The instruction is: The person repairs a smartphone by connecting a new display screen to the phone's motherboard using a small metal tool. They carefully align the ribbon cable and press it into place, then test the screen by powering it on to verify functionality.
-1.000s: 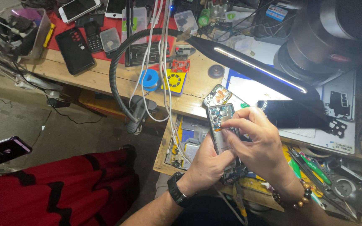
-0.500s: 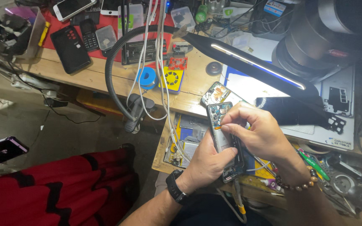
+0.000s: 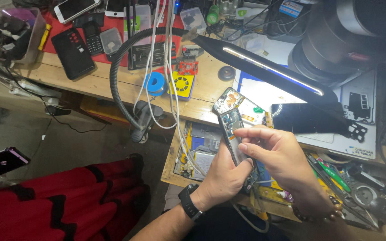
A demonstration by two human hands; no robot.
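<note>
Opened phone [image 3: 234, 136] between both hands, over drawer [image 3: 175, 169].

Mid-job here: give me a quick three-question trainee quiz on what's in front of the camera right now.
1. True or false: the opened phone lies flat on the bench.
2. Which hand cradles the phone from below? A) left hand B) right hand
3. What colour is the tape roll beside the white cables?

Key:
1. False; both hands hold it up above the bench.
2. A; the right hand's fingers pinch its edge from above.
3. Blue.
</note>
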